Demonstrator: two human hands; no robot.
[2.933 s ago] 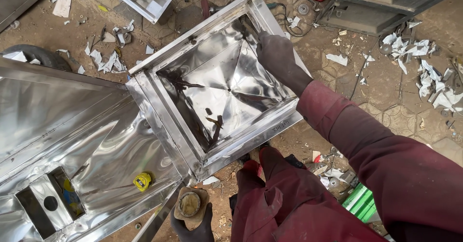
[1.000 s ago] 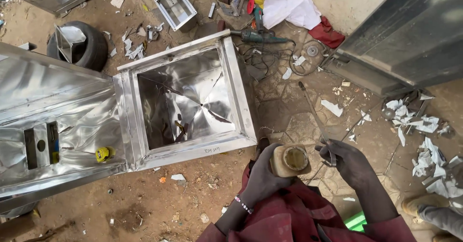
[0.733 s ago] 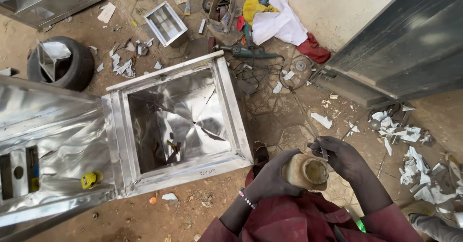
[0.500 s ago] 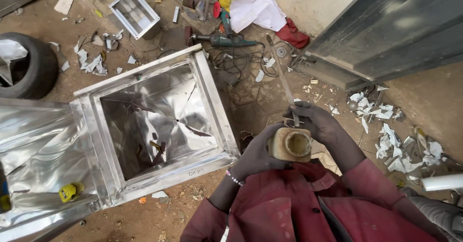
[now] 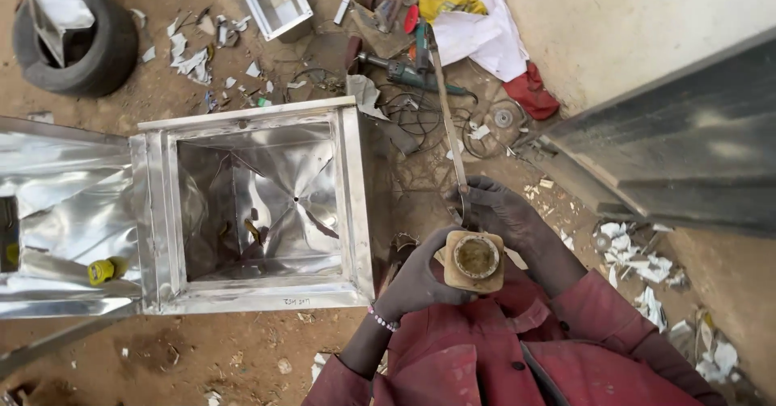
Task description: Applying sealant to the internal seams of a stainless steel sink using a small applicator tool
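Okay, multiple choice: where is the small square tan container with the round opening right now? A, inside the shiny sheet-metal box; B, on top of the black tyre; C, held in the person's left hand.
C: the small square tan container sits gripped in the left hand, beside the shiny sheet-metal box.

One view only: a head-worn camera looking steeply down from above the person's chest. The red sleeves fill the near edge, and both hands sit close below the lens, right of centre. The view faces the dirt floor (image 5: 242, 357). The open metal box (image 5: 259, 204) lies left of centre at middle range; a tyre (image 5: 77, 38) and wall (image 5: 630, 26) mark the far edge.
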